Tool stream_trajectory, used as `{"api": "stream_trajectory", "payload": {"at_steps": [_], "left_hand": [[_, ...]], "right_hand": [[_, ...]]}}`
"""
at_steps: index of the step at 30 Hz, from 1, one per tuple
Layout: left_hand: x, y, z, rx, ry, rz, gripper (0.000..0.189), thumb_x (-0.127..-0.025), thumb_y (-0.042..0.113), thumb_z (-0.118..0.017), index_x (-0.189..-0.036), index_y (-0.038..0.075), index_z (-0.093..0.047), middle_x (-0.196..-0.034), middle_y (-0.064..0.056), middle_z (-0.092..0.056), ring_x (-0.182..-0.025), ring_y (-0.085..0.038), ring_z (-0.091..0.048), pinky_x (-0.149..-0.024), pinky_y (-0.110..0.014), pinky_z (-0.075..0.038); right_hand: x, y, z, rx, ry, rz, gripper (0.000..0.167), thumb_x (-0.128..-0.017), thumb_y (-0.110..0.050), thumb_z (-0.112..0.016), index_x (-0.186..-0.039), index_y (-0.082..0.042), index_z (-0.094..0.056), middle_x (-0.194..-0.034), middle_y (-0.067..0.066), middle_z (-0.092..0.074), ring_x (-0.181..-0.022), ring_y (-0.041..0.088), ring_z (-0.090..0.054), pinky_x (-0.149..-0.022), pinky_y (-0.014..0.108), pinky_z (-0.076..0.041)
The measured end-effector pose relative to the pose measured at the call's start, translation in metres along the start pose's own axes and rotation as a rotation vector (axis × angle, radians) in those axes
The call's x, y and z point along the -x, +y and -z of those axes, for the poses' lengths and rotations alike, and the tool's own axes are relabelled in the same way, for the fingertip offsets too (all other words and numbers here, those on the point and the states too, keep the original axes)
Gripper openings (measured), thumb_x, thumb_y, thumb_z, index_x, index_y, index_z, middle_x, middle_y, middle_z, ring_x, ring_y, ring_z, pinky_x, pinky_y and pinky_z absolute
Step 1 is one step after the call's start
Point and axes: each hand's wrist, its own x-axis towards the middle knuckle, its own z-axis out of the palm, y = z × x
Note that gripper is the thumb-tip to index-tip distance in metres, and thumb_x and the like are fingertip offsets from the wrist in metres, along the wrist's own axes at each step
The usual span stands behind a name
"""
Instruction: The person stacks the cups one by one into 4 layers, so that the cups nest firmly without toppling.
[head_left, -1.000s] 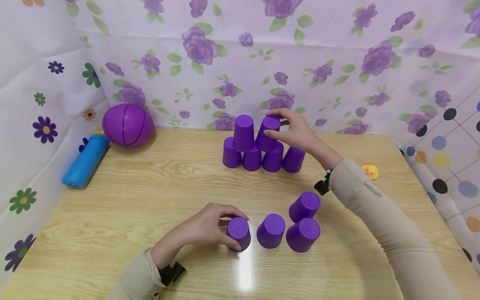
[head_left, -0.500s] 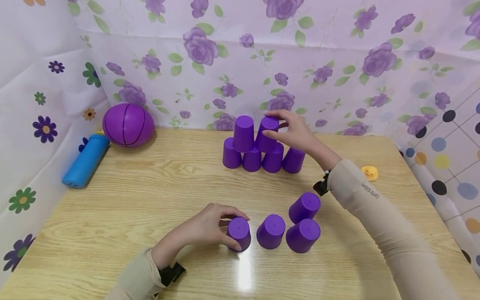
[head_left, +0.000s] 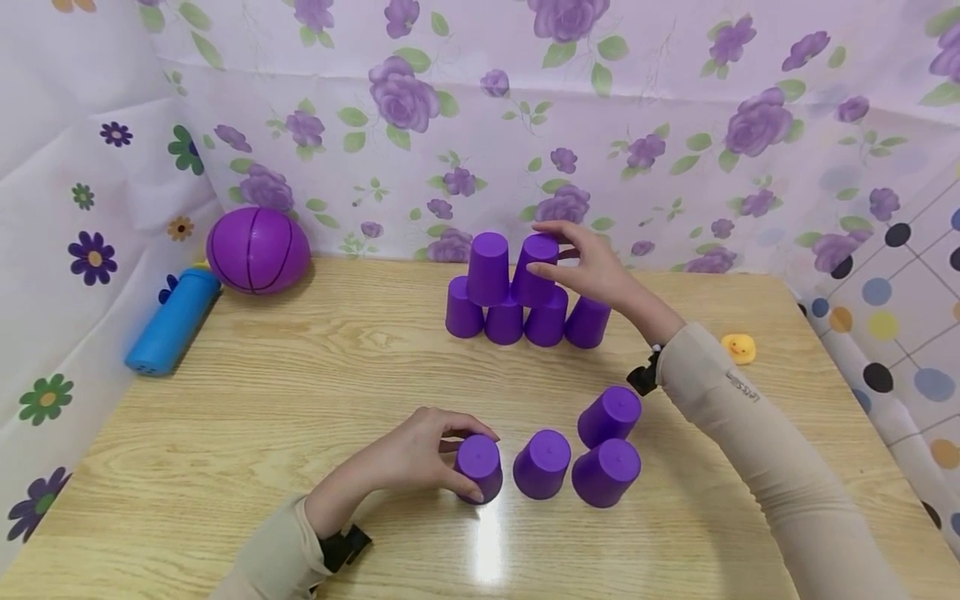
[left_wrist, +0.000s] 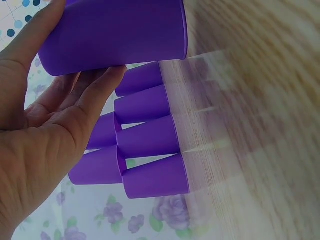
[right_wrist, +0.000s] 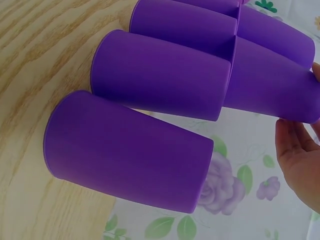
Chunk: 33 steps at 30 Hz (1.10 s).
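Note:
At the back of the table, several upside-down purple cups form a bottom row, the rightmost one [head_left: 587,322] standing slightly apart. Two more sit on top: a left upper cup [head_left: 487,271] and a right upper cup [head_left: 534,275]. My right hand [head_left: 588,265] grips that right upper cup between thumb and fingers; the right wrist view shows the same cup [right_wrist: 272,82] bridging the ones below. Nearer the front, my left hand [head_left: 416,452] holds another upside-down purple cup [head_left: 478,467] by its sides, with its rim at the table. The left wrist view shows this cup [left_wrist: 115,35] close up.
Right of the left hand stand three more upside-down cups: a middle one [head_left: 542,465], a front one [head_left: 606,473] and a rear one [head_left: 609,417]. A purple ball [head_left: 258,250] and a blue cylinder [head_left: 174,322] lie at left. A yellow toy duck [head_left: 739,348] sits at right.

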Motion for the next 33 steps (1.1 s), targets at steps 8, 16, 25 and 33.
{"api": "stream_trajectory", "payload": {"at_steps": [8,16,25,33], "left_hand": [[-0.001,0.002,-0.001,-0.015,0.012,0.004,0.057,-0.063,0.016,-0.087,-0.115,0.008,-0.063,-0.114,-0.004,-0.063,-0.108,-0.018,-0.058,-0.096,-0.029,-0.047],[-0.002,0.002,-0.001,-0.086,0.044,-0.033,0.055,-0.063,0.022,-0.087,-0.112,0.013,-0.063,-0.11,0.003,-0.064,-0.107,-0.014,-0.058,-0.098,-0.029,-0.045],[0.0,0.003,0.007,-0.13,0.169,-0.054,0.053,-0.067,0.032,-0.084,-0.113,0.016,-0.062,-0.105,0.008,-0.065,-0.102,-0.009,-0.061,-0.096,-0.029,-0.047],[-0.003,0.022,0.024,-0.097,0.422,-0.087,0.055,-0.068,0.025,-0.084,-0.117,0.01,-0.062,-0.114,-0.002,-0.063,-0.105,-0.018,-0.061,-0.091,-0.03,-0.05]], "right_hand": [[0.014,0.012,0.007,0.013,0.049,0.027,0.059,-0.085,-0.021,-0.069,-0.135,-0.003,-0.045,-0.131,0.011,-0.052,-0.118,0.026,-0.049,-0.098,0.04,-0.043],[0.043,0.033,0.009,0.018,0.071,0.018,0.056,-0.084,-0.025,-0.07,-0.134,-0.01,-0.049,-0.132,0.007,-0.051,-0.121,0.021,-0.047,-0.098,0.042,-0.043],[0.085,0.038,0.011,0.035,0.093,0.066,0.051,-0.083,-0.017,-0.072,-0.129,-0.009,-0.053,-0.128,0.008,-0.056,-0.117,0.024,-0.051,-0.096,0.043,-0.046],[0.117,0.048,0.005,0.069,0.014,0.138,0.048,-0.08,-0.007,-0.073,-0.125,-0.008,-0.055,-0.124,0.005,-0.057,-0.114,0.023,-0.053,-0.094,0.04,-0.048]]}}
